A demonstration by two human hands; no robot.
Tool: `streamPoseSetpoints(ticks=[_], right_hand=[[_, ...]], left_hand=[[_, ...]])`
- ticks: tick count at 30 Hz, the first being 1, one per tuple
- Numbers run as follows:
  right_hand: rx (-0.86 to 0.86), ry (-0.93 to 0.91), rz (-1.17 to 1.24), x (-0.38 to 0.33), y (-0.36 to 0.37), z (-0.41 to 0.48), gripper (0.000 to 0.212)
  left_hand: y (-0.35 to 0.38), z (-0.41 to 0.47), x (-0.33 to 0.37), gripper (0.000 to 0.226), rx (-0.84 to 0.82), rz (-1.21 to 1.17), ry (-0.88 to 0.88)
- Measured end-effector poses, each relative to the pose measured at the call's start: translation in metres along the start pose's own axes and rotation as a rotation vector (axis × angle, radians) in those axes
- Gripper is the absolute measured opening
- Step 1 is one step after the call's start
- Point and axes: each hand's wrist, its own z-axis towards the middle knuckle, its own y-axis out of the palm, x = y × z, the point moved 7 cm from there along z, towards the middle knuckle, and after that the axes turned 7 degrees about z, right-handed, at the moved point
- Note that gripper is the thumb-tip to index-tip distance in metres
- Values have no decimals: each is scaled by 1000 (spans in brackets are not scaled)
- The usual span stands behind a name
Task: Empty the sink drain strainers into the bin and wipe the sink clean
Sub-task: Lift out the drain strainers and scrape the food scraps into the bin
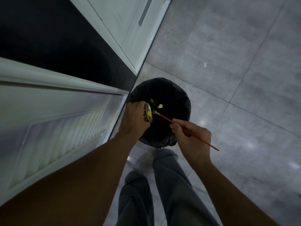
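inside black-lined bin (164, 139), yellow scraps (160, 106) below tilted strainer (148, 114).

The strainer (149, 114) shows edge-on only. Its bowl is largely covered by the left hand (133, 118) gripping it, and that hand's fingertips are out of sight behind it. The bin (184, 99) rim beneath the left hand is hidden, and the interior is too dark to read. Yellow scraps (160, 106): kind indeterminate. The red stick (164, 117) has its mid-length concealed inside the right hand (192, 137); its white tip is too small to identify. Both forearms are cut off at the lower edge.
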Motion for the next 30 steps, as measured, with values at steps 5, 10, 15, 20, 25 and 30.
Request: streamPoseSetpoints(ticks=[5, 10, 15, 20, 25, 30], right_hand=[[-100, -31, 49, -5, 13, -1, 18], [-80, 12, 6, 2, 19, 4, 16], [-38, -24, 10, 3, 7, 5, 15], [-120, -49, 63, 2, 16, 3, 16], [-147, -58, 15, 2, 29, 7, 20], [-69, -138, -27, -5, 11, 7, 20]], left_hand=[[2, 5, 8, 69, -28, -7, 26], [4, 4, 9, 75, -76, -9, 28], [1, 1, 1, 73, -63, -24, 0], [-1, 3, 2, 72, -55, -15, 7], [0, 4, 1, 79, -103, -49, 2], [-1, 4, -6, 78, -127, -82, -15]])
